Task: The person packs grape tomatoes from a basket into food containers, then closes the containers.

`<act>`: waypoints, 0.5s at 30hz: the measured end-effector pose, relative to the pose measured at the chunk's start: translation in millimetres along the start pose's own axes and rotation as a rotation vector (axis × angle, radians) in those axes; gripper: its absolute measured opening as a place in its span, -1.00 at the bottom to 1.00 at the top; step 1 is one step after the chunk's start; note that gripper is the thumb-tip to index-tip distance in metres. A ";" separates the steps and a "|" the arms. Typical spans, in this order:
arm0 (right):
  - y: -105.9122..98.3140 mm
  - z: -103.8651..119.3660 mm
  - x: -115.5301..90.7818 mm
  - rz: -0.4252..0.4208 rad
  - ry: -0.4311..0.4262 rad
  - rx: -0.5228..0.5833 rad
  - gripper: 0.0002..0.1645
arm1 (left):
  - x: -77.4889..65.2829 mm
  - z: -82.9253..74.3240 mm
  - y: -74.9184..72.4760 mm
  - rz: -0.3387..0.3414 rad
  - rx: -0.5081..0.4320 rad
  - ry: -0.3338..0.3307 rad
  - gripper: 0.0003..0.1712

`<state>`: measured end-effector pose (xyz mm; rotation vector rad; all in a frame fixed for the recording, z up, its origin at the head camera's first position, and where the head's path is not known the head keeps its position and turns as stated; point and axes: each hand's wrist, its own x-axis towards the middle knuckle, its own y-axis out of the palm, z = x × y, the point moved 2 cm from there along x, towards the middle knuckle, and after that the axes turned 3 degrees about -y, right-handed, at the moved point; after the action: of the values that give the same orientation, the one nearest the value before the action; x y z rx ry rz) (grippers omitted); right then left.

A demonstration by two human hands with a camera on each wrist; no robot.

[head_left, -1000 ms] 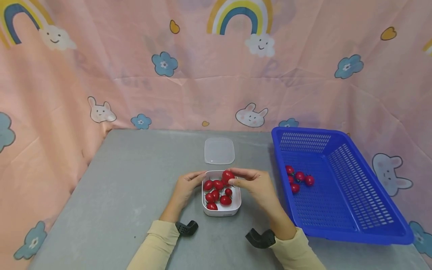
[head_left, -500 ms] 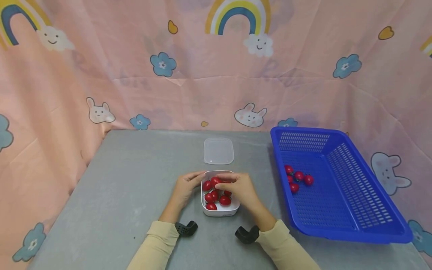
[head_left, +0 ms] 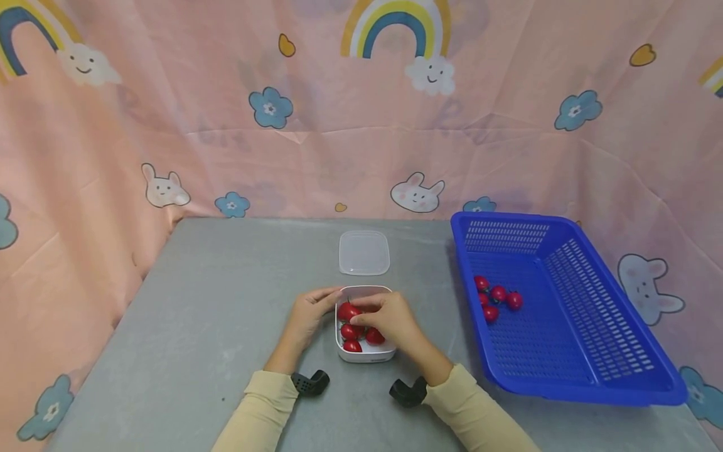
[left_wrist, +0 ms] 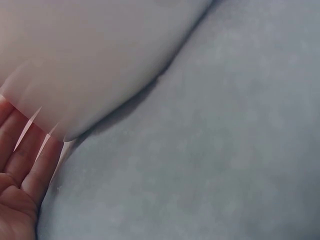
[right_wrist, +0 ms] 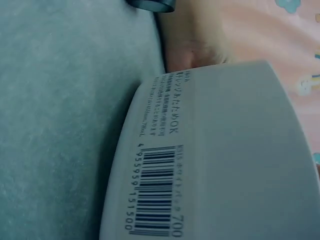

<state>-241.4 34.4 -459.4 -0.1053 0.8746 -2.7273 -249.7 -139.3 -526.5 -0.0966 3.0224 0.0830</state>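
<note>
A white square plastic container point(head_left: 366, 356) holding several red cherry tomatoes point(head_left: 374, 336) stands on the grey table. My left hand point(head_left: 305, 317) rests against its left side, with fingers at the far left corner. In the left wrist view, the straight fingers point(left_wrist: 42, 167) lie against the container's pale wall point(left_wrist: 100, 60). Over the inside of the container, my right hand point(head_left: 392, 317) pinches a cherry tomato point(head_left: 354, 312) between thumb and fingers, partly hiding it and others beneath. The right wrist view shows the container's printed side point(right_wrist: 240, 150) with a barcode; the right fingers are hidden there.
A translucent lid point(head_left: 364, 253) lies on the table point(head_left: 243, 270) behind the container. To the right stands a blue plastic basket point(head_left: 570, 351) with several cherry tomatoes point(head_left: 498, 294) along its left side. A pink patterned cloth point(head_left: 316, 163) hangs behind the table.
My right hand has moved left and slightly down from the container's right rim into it, carrying a cherry tomato. My left hand has stayed against the container.
</note>
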 end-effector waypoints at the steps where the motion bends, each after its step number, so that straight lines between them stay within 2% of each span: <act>1: 0.5 0.3 -0.2 0.004 -0.004 -0.010 -0.65 | -0.1 -0.2 -0.1 0.000 0.004 0.001 -0.67; 9: 2.3 2.2 -0.8 0.016 -0.032 -0.045 -0.63 | 0.9 0.5 -0.1 -0.001 0.001 -0.006 -0.69; 15: 2.6 0.9 -2.1 -0.010 -0.023 -0.008 -0.62 | 1.5 2.4 -1.5 -0.003 -0.003 -0.016 -0.69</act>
<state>-238.6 32.4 -460.1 -0.1428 0.8809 -2.7268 -250.7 -140.7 -529.2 -0.1009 3.0059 0.0870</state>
